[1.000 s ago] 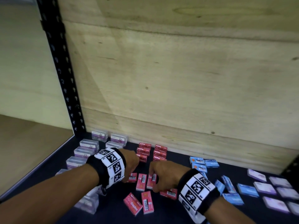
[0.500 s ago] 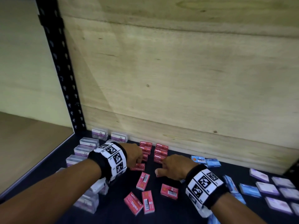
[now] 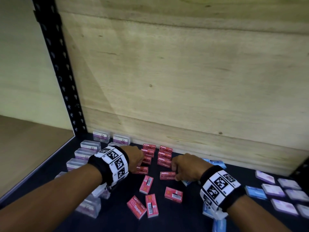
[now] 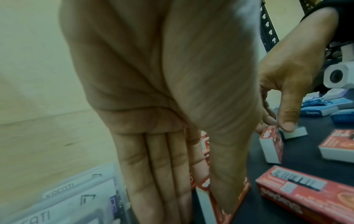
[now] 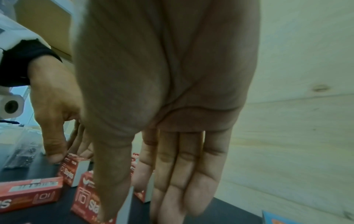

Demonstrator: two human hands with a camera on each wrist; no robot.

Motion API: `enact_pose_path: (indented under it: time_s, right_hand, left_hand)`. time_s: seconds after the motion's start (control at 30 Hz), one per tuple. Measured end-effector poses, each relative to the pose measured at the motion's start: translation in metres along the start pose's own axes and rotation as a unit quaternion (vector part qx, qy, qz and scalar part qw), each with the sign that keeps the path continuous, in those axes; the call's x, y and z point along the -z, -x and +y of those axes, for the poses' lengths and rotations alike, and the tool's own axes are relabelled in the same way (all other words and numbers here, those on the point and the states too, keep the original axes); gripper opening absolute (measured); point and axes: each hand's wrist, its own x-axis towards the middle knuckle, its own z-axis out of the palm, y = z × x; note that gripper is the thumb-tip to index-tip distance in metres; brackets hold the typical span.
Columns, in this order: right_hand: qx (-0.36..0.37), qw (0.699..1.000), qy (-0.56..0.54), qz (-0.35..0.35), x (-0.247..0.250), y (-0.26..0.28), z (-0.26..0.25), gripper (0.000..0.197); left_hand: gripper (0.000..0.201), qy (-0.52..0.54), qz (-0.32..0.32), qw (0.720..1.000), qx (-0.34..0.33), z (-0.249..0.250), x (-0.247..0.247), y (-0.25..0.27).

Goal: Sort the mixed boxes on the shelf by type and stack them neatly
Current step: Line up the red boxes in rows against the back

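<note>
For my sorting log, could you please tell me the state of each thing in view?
Left hand: holding a red staples box on edge.
Right hand: holding another red staples box on edge.
Red box stacks: two, by the wall.
Loose red boxes: four, lying flat.

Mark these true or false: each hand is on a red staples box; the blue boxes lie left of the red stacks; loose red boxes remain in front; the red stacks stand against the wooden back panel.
1. Each hand holds a red staples box: true; left hand on one, right hand on another.
2. Blue boxes lie left of the red stacks: false, right.
3. Loose red boxes remain in front: true.
4. Clear cases sit right: false, left.
</note>
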Motion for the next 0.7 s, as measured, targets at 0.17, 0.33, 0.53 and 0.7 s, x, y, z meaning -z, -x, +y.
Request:
enact_pose_path:
  time_s: [0.17, 0.33, 0.53, 0.7]
  right_hand:
    - [0.01, 0.999, 0.022, 0.022, -0.002, 0.002, -0.001, 0.018]
    - [0.003, 0.998, 0.035, 0.047, -0.002, 0.0, -0.009, 0.019]
    - [0.001, 0.997, 0.049, 0.06, -0.001, -0.005, -0.017, 0.02]
    - [-0.001, 0.996, 0.059, 0.061, -0.002, -0.008, -0.017, 0.022]
  left_hand:
    - [0.024, -0.012, 0.016, 1.0, 0.004, 0.0, -0.002, -0.002]
    - [0.024, -0.024, 0.025, 0.999, 0.008, -0.002, 0.0, -0.003]
    - [0.024, -0.029, 0.029, 0.999, 0.008, -0.003, 0.001, -0.007]
    - [0.021, -0.027, 0.046, 0.999, 0.01, -0.002, -0.001, -0.009]
